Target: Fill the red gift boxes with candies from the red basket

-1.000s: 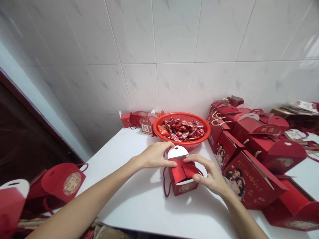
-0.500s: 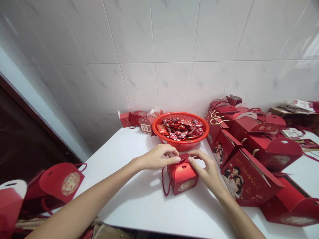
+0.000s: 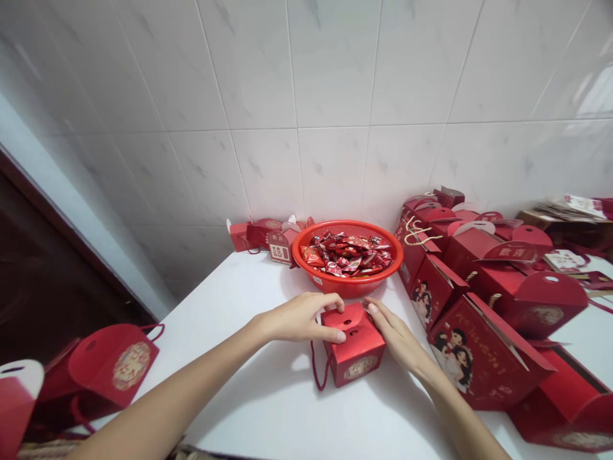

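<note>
A small red gift box (image 3: 358, 358) stands upright on the white table, its top flaps folded down with two round holes side by side. A dark red cord loop hangs at its left side. My left hand (image 3: 299, 317) is closed on the box's left, thumb lying on the top flap and fingers at the back left edge. Along the right side, my right hand (image 3: 395, 332) holds the box, thumb and fingertips at its back right corner. Just behind the box sits a red plastic basket (image 3: 352, 287) of wrapped candies (image 3: 352, 252).
Red gift boxes (image 3: 493, 358) crowd the table's right side, some with gold cords. More red boxes stand at the left edge (image 3: 115, 367) and by the tiled wall (image 3: 280, 246). Flat printed papers (image 3: 579, 207) lie at the far right. The white table (image 3: 268, 409) extends in front.
The raised flap at the top of the box is now folded flat. My left thumb has moved onto the top, and my right hand has shifted from the flap to the box's right side.
</note>
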Demonstrator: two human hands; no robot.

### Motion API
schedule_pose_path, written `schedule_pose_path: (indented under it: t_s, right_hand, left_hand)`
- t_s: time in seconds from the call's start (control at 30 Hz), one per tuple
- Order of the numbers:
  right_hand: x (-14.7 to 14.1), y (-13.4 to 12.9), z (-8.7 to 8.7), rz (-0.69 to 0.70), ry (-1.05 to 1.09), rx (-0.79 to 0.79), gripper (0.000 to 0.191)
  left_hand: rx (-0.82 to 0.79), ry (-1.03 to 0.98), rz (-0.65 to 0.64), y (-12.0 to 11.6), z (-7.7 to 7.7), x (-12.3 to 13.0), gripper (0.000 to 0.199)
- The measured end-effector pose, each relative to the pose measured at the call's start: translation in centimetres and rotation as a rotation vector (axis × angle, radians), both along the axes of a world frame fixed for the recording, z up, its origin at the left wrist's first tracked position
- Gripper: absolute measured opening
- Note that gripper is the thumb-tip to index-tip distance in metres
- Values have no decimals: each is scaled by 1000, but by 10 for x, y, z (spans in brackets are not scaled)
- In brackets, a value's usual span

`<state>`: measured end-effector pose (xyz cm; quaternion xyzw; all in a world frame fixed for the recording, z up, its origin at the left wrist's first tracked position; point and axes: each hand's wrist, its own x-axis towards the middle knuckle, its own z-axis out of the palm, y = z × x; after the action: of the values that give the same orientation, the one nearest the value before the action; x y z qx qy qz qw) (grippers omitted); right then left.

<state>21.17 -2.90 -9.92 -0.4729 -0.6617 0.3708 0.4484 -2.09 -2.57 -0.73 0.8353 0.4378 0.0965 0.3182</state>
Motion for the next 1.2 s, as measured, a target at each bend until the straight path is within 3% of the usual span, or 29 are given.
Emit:
schedule_pose_path:
  t_s: [0.3, 0.53, 0.67, 0.83, 1.03, 1.2]
  right_hand:
    - [4, 3, 5, -18, 160, -50, 49]
    - [25, -20, 32, -99, 405, 33, 43]
    - [20, -41, 48, -21, 529, 51, 34]
    - [2, -50, 59, 49, 386, 130, 24]
    - [-24, -58, 60, 61, 47, 320, 17]
    - [-38, -62, 58, -28, 0, 436, 22]
  left_hand:
    - [-202, -191, 83, 3, -8, 0, 48]
    - [44, -101, 96, 5, -9, 2, 45]
    - [93, -99, 114, 4, -10, 3, 43]
    - [98, -235, 51, 3, -8, 5, 32]
    - [-260, -643, -13, -4, 5, 9, 29]
    - [-310, -827, -5, -6, 11, 7, 22]
